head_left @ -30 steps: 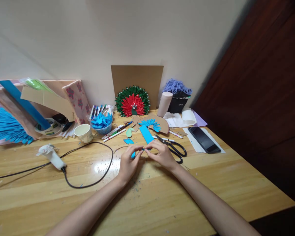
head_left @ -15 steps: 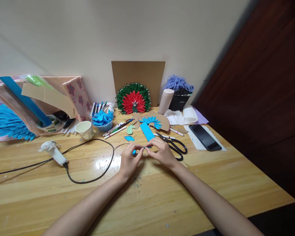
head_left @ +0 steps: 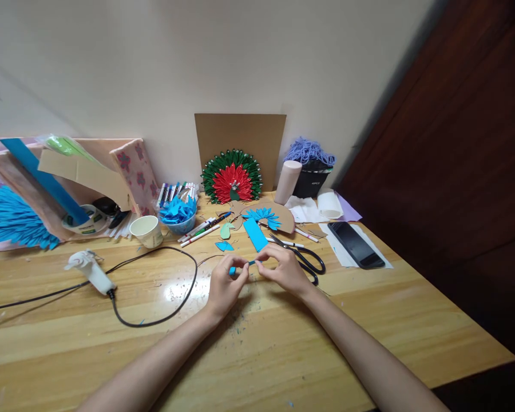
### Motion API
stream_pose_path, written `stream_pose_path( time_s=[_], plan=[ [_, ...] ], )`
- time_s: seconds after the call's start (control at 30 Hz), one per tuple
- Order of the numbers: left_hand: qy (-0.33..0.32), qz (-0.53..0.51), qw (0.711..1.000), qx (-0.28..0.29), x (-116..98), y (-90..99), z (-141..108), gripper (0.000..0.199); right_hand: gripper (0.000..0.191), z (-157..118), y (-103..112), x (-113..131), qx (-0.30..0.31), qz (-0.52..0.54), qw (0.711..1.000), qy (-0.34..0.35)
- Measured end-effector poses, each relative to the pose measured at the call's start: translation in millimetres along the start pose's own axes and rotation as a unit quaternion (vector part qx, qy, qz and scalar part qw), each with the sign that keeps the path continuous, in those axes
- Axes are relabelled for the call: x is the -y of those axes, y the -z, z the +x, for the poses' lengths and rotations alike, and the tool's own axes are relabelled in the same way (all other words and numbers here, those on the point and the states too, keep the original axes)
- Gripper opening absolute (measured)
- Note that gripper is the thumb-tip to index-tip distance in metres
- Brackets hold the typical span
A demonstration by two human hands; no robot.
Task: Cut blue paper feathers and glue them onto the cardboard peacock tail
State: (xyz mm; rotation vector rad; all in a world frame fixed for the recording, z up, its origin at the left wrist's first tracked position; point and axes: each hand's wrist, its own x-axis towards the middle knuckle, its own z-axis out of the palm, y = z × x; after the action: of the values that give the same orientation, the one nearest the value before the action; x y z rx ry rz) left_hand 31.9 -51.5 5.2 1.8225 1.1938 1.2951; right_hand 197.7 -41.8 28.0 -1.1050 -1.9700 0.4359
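Observation:
Between my fingertips is a thin blue strip (head_left: 252, 262), small in the view. My left hand (head_left: 226, 286) pinches its left end, and another bit of blue shows at the palm side of the fingers. The right end is pinched by my right hand (head_left: 283, 270). Just beyond my hands lies a flat blue paper piece (head_left: 256, 234). Black-handled scissors (head_left: 313, 261) rest beside my right hand. Farther back, blue petals (head_left: 270, 217) sit on a cardboard shape (head_left: 285, 220), near a green cutout (head_left: 226, 230) and a small blue piece (head_left: 225, 246).
At the left are a white glue gun (head_left: 95, 274) with a looping black cord, a paper cup (head_left: 146, 231) and a bowl of blue pieces (head_left: 181, 224). A red and green peacock craft (head_left: 232, 178) stands at the back. A phone (head_left: 355, 245) lies right.
My fingertips have moved slightly apart, and more of the blue strip shows between them. The whole view has shifted a little, with the objects appearing lower.

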Motion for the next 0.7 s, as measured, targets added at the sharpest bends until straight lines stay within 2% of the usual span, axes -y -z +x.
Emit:
stream_pose_path(
  time_s=[0.3,0.5,0.7],
  plan=[
    [0.036,-0.009,0.999,-0.022,5,1.4,3,0.01,0.008,7,13,-16,-0.048,0.012,0.998,-0.042],
    [0.022,-0.019,1.0,0.008,5,-0.2,2,0.013,0.006,3,1,-2,0.029,0.031,0.999,-0.002],
    [0.057,-0.083,0.994,0.042,1,-0.1,2,0.016,0.007,1,-4,2,-0.001,0.028,0.999,0.019]
  ],
)
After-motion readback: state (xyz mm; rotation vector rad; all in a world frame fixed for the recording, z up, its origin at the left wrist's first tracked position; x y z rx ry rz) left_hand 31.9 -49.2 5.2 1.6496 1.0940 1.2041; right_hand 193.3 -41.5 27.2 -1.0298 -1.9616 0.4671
